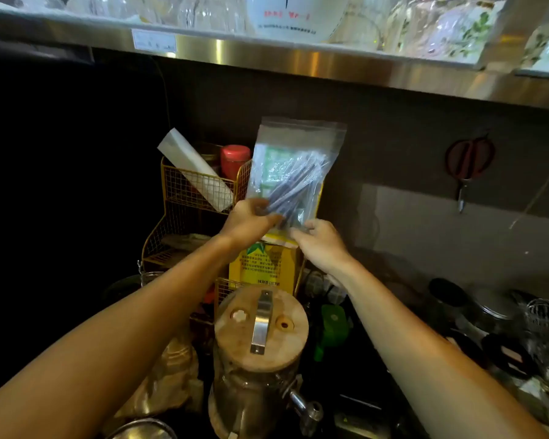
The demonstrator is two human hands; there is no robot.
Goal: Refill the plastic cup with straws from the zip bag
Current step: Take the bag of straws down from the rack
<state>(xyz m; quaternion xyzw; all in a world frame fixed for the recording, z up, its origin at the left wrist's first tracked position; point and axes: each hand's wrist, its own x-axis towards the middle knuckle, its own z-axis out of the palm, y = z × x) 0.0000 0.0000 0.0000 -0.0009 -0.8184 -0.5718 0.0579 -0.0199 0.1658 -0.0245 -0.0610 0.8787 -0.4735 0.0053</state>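
A clear zip bag point(298, 144) full of dark wrapped straws point(295, 185) stands upright in the air in front of the yellow wire rack point(197, 185). My left hand point(251, 221) grips the bag's lower left part, fingers closed over the straw ends. At the bag's bottom right corner, my right hand point(320, 240) pinches the plastic. The bag's zip edge points up and looks closed. No plastic cup for the straws is identifiable in this view.
Below the bag stands a yellow box point(263, 267). A glass dispenser jar with a wooden lid point(260, 324) sits close in front. The rack holds a red-capped bottle point(235, 160) and a white packet point(194, 169). Scissors point(468, 163) hang on the wall; jars and a whisk point(542, 324) crowd the right.
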